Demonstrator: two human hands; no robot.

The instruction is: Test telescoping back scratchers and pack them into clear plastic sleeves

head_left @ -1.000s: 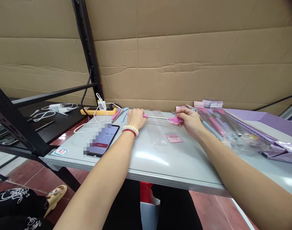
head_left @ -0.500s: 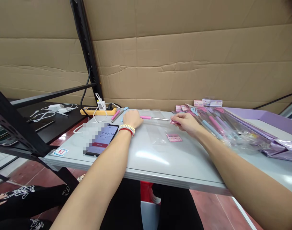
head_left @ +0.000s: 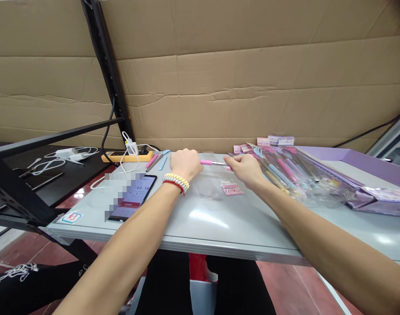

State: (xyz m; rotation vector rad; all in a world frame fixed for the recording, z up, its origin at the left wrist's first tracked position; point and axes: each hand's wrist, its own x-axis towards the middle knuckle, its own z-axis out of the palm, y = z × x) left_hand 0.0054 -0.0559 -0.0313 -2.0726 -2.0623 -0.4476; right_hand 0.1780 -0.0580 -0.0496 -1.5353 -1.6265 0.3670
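Over the counter (head_left: 252, 227), the pink-handled metal rod (head_left: 206, 162) lies with its long axis sideways, straight between the left hand (head_left: 186, 164), fisted round its pink end, and the right hand (head_left: 245, 168), pinching its metal part

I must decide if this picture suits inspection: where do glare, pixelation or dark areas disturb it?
Head view: a glare streak on the grey table near its front edge; head view: pixel blocks cover the left side of the phone; head view: the upper right corner darkens; head view: the pink-handled rod appears too small to judge its focus.
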